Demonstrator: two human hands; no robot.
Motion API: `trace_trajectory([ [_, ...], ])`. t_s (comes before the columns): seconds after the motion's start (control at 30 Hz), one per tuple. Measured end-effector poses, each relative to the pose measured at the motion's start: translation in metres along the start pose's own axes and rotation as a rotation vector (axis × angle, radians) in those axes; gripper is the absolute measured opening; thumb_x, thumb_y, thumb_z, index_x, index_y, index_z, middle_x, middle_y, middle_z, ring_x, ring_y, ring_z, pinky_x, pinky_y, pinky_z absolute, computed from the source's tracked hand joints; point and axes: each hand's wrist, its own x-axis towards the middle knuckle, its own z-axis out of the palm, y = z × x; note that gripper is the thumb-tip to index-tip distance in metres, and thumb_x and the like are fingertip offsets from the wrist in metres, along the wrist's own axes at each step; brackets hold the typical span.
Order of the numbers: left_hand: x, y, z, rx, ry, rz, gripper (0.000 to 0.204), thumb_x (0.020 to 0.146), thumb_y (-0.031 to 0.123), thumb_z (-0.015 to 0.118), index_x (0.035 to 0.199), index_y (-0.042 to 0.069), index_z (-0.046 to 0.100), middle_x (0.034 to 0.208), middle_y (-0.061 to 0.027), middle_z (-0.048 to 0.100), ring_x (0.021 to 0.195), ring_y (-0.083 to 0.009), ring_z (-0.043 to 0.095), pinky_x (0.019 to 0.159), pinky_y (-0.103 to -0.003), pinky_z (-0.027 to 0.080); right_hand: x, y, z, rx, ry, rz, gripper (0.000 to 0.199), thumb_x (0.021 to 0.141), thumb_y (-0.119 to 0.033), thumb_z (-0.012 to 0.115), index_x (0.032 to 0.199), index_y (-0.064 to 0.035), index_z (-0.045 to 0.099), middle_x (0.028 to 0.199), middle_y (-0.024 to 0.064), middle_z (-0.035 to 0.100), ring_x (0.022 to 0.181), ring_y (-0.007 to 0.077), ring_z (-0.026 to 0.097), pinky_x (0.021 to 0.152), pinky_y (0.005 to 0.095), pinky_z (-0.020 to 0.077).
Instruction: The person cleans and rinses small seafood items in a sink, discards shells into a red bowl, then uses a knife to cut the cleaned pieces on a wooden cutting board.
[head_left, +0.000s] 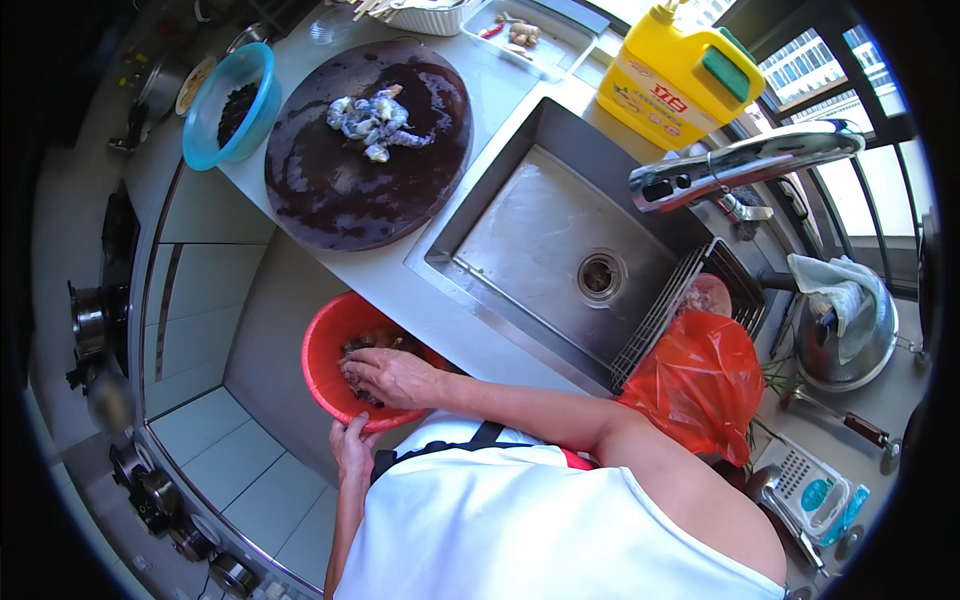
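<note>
A red plastic basin [318,352] is held low in front of my body, beside the counter's front edge. My left hand [352,447] grips its near rim from outside, fingers closed on the edge. Inside the basin, my right hand [395,377] reaches down with curled fingers among dark and brownish wet pieces [372,342]; what the fingertips hold is hidden. On the counter above lies a round dark chopping board [330,205], wet on top. A small heap of pale, greyish, slippery-looking pieces [375,122] rests on it, away from both hands.
A steel sink [540,215] with a chrome tap [740,170] and wire rack [650,325] lies right of the board. Around it are a yellow jug [660,85], a red plastic bag [700,375] and a white tray [555,65]. A blue bowl [200,125] stands far left.
</note>
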Motion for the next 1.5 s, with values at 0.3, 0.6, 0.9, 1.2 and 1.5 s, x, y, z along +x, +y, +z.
trace_trajectory([
  [0.3, 0.004, -0.007, -0.007, -0.010, -0.034, -0.019, 0.030, 0.092, 0.008, 0.065, 0.120, 0.006, 0.055, 0.112, -0.0126, 0.066, 0.093, -0.0254, 0.070, 0.078, -0.044, 0.062, -0.010, -0.025, -0.081, 0.195, 0.286, 0.288, 0.013, 0.088, -0.008, 0.070, 0.099, -0.0025, 0.073, 0.091, 0.0133, 0.070, 0.084, 0.0247, 0.070, 0.074, 0.0341, 0.0556],
  [0.6, 0.015, -0.009, -0.017, 0.021, -0.055, -0.038, 0.037, 0.092, 0.008, 0.064, 0.128, 0.006, 0.053, 0.116, -0.0129, 0.065, 0.094, -0.0259, 0.071, 0.077, -0.043, 0.062, -0.175, 0.127, -0.225, -0.508, 0.418, 1.256, 0.025, 0.086, -0.008, 0.058, 0.104, 0.0027, 0.071, 0.103, 0.0238, 0.069, 0.106, 0.0427, 0.066, 0.093, 0.0462, 0.0526],
  [0.9, 0.013, -0.002, -0.011, 0.001, -0.043, -0.034, 0.032, 0.092, 0.007, 0.064, 0.122, 0.006, 0.054, 0.112, -0.0130, 0.065, 0.094, -0.0261, 0.071, 0.076, -0.043, 0.062, -0.215, 0.181, -0.212, -0.436, 0.432, 1.548, 0.032, 0.080, -0.011, 0.059, 0.104, 0.0029, 0.074, 0.113, 0.0295, 0.068, 0.110, 0.0439, 0.065, 0.096, 0.0463, 0.0523],
  [1.2, 0.015, -0.009, -0.012, -0.003, -0.043, -0.024, 0.031, 0.092, 0.008, 0.064, 0.121, 0.006, 0.054, 0.111, -0.0125, 0.065, 0.091, -0.0265, 0.071, 0.075, -0.043, 0.062, -0.222, 0.197, -0.222, -0.383, 0.514, 1.515, 0.028, 0.079, -0.018, 0.064, 0.085, 0.0075, 0.074, 0.098, 0.0316, 0.069, 0.099, 0.0448, 0.068, 0.090, 0.0504, 0.0537],
  [1.5, 0.011, -0.005, -0.008, -0.064, -0.051, -0.009, 0.028, 0.090, 0.006, 0.065, 0.116, 0.004, 0.054, 0.109, -0.0140, 0.066, 0.090, -0.0277, 0.072, 0.072, -0.043, 0.064, -0.209, 0.159, -0.212, -0.789, 0.532, 1.273, 0.026, 0.081, -0.019, 0.065, 0.092, 0.0043, 0.070, 0.113, 0.0288, 0.059, 0.095, 0.0470, 0.065, 0.085, 0.0540, 0.0537],
])
